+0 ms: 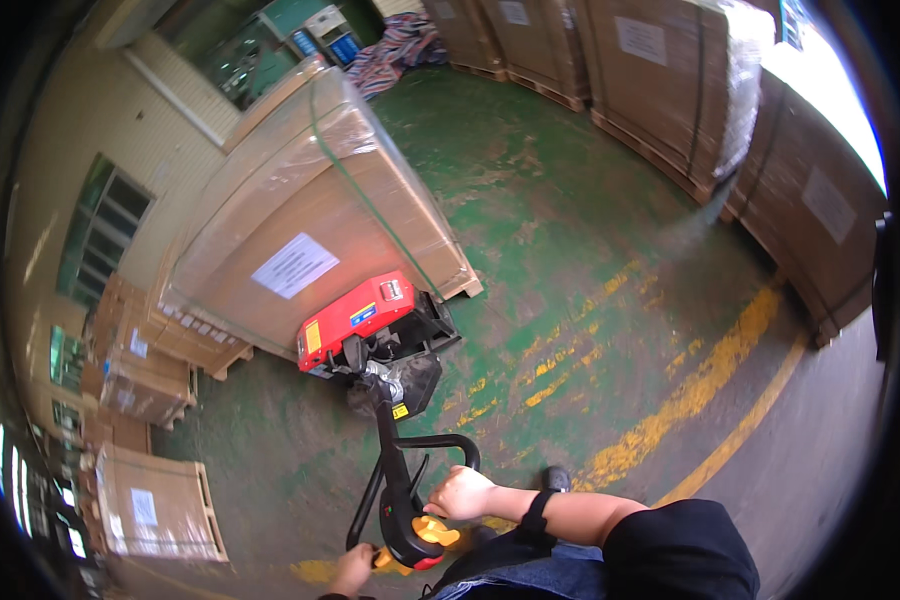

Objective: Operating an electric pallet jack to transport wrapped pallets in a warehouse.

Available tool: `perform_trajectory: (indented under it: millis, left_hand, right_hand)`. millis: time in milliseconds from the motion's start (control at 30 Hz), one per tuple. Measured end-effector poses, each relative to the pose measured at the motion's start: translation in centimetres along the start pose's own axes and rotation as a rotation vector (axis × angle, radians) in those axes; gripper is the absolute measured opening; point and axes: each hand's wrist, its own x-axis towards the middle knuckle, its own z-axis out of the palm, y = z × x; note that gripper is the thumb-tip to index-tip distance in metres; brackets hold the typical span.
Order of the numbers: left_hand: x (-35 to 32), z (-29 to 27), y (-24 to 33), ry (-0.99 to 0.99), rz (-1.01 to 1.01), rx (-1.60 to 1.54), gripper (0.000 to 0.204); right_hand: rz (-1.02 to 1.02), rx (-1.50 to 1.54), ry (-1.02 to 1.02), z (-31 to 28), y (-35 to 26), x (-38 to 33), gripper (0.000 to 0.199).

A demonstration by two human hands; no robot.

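In front of me stands a red and black electric pallet jack, up against a large wrapped carton bound with a green strap on a wooden pallet. Its black tiller handle reaches back toward me and ends in a looped grip and a control head with yellow thumb levers. My right hand is closed on the right side of the grip, just above one yellow lever. Low on the left side, my left hand is curled round the grip beside the other lever, partly out of sight.
Tall strapped cartons on pallets line the far right. Smaller wrapped pallets stand along the left wall. Striped sheeting lies at the back. Worn yellow lines cross the green floor, and my shoe shows below.
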Motion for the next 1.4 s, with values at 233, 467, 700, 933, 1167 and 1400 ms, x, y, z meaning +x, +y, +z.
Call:
perform_trajectory:
  millis: [233,467,700,933,1167,1400]
  left_hand:
    - [2.3,-4.5,4.7,0.255,0.078,0.073,0.035]
    - [-1.6,6.5,0.5,0.562,0.371,-0.058,0.021]
    - [1.2,1.5,-0.1,0.293,0.261,0.009,0.029]
    - [2.0,-7.8,-6.2,0.61,0.244,-0.198,0.03]
    - [-1.3,14.3,-10.4,0.359,0.488,0.278,0.012]
    - [1.5,-5.7,-4.1,0.265,0.482,-0.233,0.015]
  right_hand:
    - [0.038,-0.136,-0.036,-7.7,3.9,5.1,0.029]
    - [0.092,-0.193,-0.118,2.9,-1.7,-2.6,0.029]
    - [0.063,0.043,-0.562,-4.4,0.1,2.7,0.034]
    - [0.007,-0.166,-0.458,-4.8,-7.3,11.0,0.022]
    - [0.207,0.034,-0.96,13.1,-5.8,-1.8,0.038]
    - [0.143,-0.099,-0.918,-4.7,-5.5,9.8,0.031]
